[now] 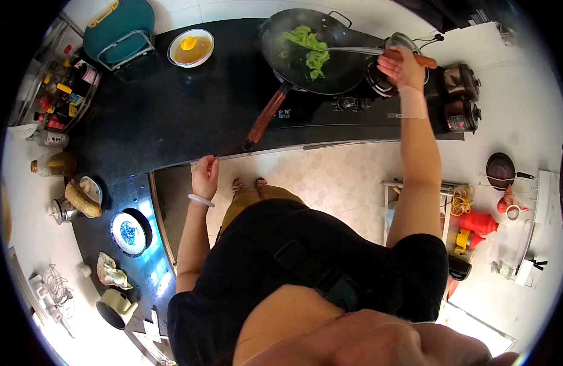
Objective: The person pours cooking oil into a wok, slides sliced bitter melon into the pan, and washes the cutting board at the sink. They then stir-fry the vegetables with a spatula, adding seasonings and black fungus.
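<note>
My right hand (406,70) is closed around the wooden handle of a spatula (360,51). Its metal shaft reaches left into a dark wok (342,76), where bright green leafy vegetables (312,49) lie in the middle and some steam rises. The wok's long wooden handle (269,116) points toward me over the counter's front edge. My left hand (204,175), a pale bangle on its wrist, is just in front of that edge, left of the wok handle. Its fingers are curled together and nothing shows in them.
On the counter (171,116) stand a bowl of yellowish liquid (194,55) and a green cutting board (118,30) in a rack. Bottles (68,91), a blue-white plate (129,233) and a mug (115,308) are at left. Dark lidded pots (462,114) stand right of the stove.
</note>
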A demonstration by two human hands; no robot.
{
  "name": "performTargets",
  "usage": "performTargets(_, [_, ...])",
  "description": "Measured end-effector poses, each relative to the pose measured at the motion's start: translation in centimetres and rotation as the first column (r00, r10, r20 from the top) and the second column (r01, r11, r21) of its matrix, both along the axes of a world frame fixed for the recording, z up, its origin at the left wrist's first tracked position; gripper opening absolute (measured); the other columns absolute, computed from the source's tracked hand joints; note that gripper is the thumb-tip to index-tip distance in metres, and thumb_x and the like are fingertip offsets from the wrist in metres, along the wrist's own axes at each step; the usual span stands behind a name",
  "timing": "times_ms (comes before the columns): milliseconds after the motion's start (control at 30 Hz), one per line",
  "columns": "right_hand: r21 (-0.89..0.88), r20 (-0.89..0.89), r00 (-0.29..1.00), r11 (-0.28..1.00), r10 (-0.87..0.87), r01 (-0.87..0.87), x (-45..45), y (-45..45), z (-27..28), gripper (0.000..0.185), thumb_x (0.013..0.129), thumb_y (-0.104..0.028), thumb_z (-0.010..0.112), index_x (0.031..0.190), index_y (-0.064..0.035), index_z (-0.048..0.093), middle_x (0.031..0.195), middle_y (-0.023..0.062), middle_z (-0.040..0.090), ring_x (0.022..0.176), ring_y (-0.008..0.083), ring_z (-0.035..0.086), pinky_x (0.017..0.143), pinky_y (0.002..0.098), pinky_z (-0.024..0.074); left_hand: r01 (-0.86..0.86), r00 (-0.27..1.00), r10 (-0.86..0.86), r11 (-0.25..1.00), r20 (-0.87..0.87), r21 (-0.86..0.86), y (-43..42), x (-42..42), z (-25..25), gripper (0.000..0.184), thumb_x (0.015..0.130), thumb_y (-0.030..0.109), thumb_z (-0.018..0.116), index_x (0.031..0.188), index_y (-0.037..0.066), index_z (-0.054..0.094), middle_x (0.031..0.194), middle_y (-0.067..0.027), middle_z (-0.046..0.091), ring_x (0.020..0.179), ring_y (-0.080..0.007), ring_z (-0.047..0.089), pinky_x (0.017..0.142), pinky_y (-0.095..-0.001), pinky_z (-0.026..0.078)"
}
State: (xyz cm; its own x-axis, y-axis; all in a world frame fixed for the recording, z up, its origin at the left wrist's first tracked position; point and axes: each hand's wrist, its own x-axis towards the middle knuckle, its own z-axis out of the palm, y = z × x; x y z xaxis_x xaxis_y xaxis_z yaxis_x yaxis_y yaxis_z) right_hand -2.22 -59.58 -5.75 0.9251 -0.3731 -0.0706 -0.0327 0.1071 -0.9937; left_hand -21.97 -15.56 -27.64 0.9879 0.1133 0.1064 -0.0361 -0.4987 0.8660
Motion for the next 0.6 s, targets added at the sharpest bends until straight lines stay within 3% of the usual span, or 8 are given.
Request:
performTargets(100, [-0.207,-0.078,0.991,0.971,0.108,-0.122,-0.9,-2.0,3.2,0.032,0.078,-0.025,0.058,0.09,0.004,0.059,0.078,0.0203,0.062,0.066,0.0271,0.065,0.056,0.0336,0.0563,-0.002,1.0,0.002,1.0,-0.028,0.021,0.0,0.0,0.0,0.016,0.085,0.014,0.055,0.092,0.0,0.057,0.075,-0.0124,0.061,0.064,-0.0182,0.059,0.058,-0.0275,0.046])
performTargets(233, [-0.523,-0.189,0.963,0.81,0.192,-0.264,-1.5,-3.7,4.6,0.035,0.077,-0.025,0.061,0.091,0.0067,0.057,0.073,0.0189,0.062,0.062,0.0257,0.065,0.051,0.0325,0.0557,-0.006,0.998,0.006,1.0,-0.066,-0.003,0.2,-0.2,-1.9,0.017,0.085,0.015,0.055,0.092,0.0,0.057,0.076,-0.0126,0.061,0.064,-0.0187,0.059,0.058,-0.0283,0.046])
performTargets(333, [-0.353,-0.115,0.99,0.928,0.084,-0.119,-0.5,-3.7,1.7,0.037,0.075,-0.023,0.063,0.091,0.0095,0.054,0.074,0.0209,0.062,0.064,0.0271,0.065,0.052,0.0342,0.056,-0.014,0.997,0.014,1.0,-0.079,-0.002,-0.1,-0.5,-1.8,0.016,0.085,0.015,0.055,0.091,0.0,0.057,0.077,-0.013,0.061,0.064,-0.0189,0.059,0.058,-0.0283,0.046])
performTargets(400, [-0.041,-0.145,0.989,0.999,0.002,-0.008,2.0,-4.6,-2.2,0.038,0.077,-0.02,0.063,0.095,0.0111,0.052,0.085,0.0255,0.06,0.075,0.0334,0.064,0.061,0.0389,0.0564,-0.007,0.998,0.008,1.0,-0.06,0.019,-0.2,-0.6,-1.1,0.016,0.085,0.014,0.055,0.091,0.0,0.057,0.077,-0.0132,0.061,0.065,-0.019,0.059,0.058,-0.0281,0.046])
performTargets(467, [0.112,-0.036,0.997,0.992,0.061,-0.057,3.0,-4.4,-5.2,0.034,0.077,-0.014,0.062,0.099,0.01,0.052,0.088,0.0253,0.059,0.079,0.0348,0.063,0.068,0.0403,0.0556,-0.022,0.998,0.022,1.0,-0.055,0.001,-0.2,-0.6,-0.9,0.016,0.085,0.015,0.055,0.091,0.0,0.057,0.076,-0.0116,0.06,0.065,-0.0169,0.058,0.06,-0.027,0.046])
performTargets(500, [0.138,0.027,0.99,0.98,0.138,-0.14,2.8,-4.2,-5.5,0.033,0.076,-0.01,0.063,0.101,0.0077,0.054,0.091,0.022,0.06,0.082,0.0322,0.063,0.073,0.0392,0.0543,-0.039,0.998,0.037,0.999,-0.06,-0.026,-0.1,-0.6,-0.8,0.016,0.085,0.015,0.056,0.09,0.0,0.057,0.074,-0.0099,0.059,0.065,-0.0147,0.056,0.061,-0.026,0.045])
performTargets(533, [0.034,0.059,0.974,0.975,0.218,-0.22,2.3,-3.7,-4.8,0.033,0.075,-0.011,0.064,0.102,0.0069,0.055,0.092,0.0208,0.06,0.082,0.0311,0.063,0.074,0.0383,0.054,-0.056,0.996,0.052,0.997,-0.067,-0.051,0.1,-0.7,-0.8,0.017,0.085,0.016,0.056,0.09,0.0,0.057,0.073,-0.0082,0.059,0.066,-0.0125,0.055,0.062,-0.025,0.045])
performTargets(600, [-0.181,0.096,0.921,0.916,0.378,-0.357,1.6,-2.7,-2.2,0.035,0.074,-0.011,0.065,0.103,0.0053,0.056,0.095,0.0182,0.061,0.084,0.029,0.063,0.075,0.0365,0.0534,-0.065,0.996,0.064,0.998,-0.059,-0.004,0.7,-0.7,-1.0,0.016,0.085,0.015,0.055,0.09,0.0,0.057,0.075,-0.0112,0.061,0.066,-0.0165,0.058,0.06,-0.027,0.046])
